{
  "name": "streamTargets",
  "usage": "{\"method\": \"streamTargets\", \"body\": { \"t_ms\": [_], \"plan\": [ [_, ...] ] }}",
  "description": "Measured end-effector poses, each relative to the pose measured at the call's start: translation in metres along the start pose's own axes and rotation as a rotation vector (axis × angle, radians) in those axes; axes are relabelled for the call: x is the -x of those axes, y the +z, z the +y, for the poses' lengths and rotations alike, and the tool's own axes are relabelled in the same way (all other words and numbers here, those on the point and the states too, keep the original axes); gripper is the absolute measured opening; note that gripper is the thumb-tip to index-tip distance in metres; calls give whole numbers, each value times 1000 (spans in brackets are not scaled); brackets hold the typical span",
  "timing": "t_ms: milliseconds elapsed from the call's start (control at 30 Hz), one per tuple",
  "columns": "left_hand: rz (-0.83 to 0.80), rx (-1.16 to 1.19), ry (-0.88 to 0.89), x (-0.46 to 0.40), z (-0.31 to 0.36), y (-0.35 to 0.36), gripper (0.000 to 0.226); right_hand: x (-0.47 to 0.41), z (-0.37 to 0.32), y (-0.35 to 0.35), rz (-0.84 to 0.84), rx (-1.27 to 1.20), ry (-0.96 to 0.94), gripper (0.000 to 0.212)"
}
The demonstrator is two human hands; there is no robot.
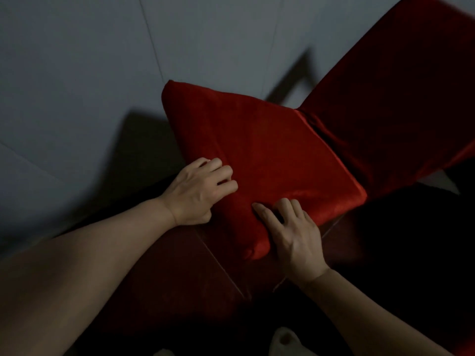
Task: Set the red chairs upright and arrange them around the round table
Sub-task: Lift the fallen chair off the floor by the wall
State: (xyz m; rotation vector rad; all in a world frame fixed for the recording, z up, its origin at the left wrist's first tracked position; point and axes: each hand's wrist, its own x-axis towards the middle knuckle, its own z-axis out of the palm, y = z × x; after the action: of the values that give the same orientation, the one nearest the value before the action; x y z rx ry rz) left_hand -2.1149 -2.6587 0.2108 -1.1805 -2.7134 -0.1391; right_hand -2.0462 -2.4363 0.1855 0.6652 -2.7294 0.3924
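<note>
A red fabric-covered chair fills the middle and upper right of the dim head view, its seat cushion (259,150) toward me and its backrest (395,98) reaching to the top right. My left hand (198,194) lies on the seat's near-left edge with its fingers curled against the fabric. My right hand (293,235) presses on the seat's near corner, fingers spread and bent, thumb down the side. I cannot tell whether either hand truly grips the cushion. The chair's legs are hidden in shadow. No round table is in view.
Grey tiled floor (77,86) spreads to the left and top. Dark shadow and a dark red surface (167,278) lie beneath the seat. A pale shoe or foot (285,340) shows at the bottom edge.
</note>
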Motion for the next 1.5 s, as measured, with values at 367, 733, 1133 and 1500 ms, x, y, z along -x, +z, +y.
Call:
{"method": "streamTargets", "body": {
  "t_ms": [367,733,1133,1500],
  "plan": [
    [-24,51,6,-118,37,-108,41,-33,40,-143,-109,-4,196,53],
    [5,37,63,-229,60,-172,34,-76,83,-230,-175,-12,474,90],
    [-194,37,-67,-351,68,-204,71,-132,163,-307,-222,51,661,69],
    [-269,-11,62,-448,34,-221,77,-173,218,-350,-247,190,852,71]
  ]
}}
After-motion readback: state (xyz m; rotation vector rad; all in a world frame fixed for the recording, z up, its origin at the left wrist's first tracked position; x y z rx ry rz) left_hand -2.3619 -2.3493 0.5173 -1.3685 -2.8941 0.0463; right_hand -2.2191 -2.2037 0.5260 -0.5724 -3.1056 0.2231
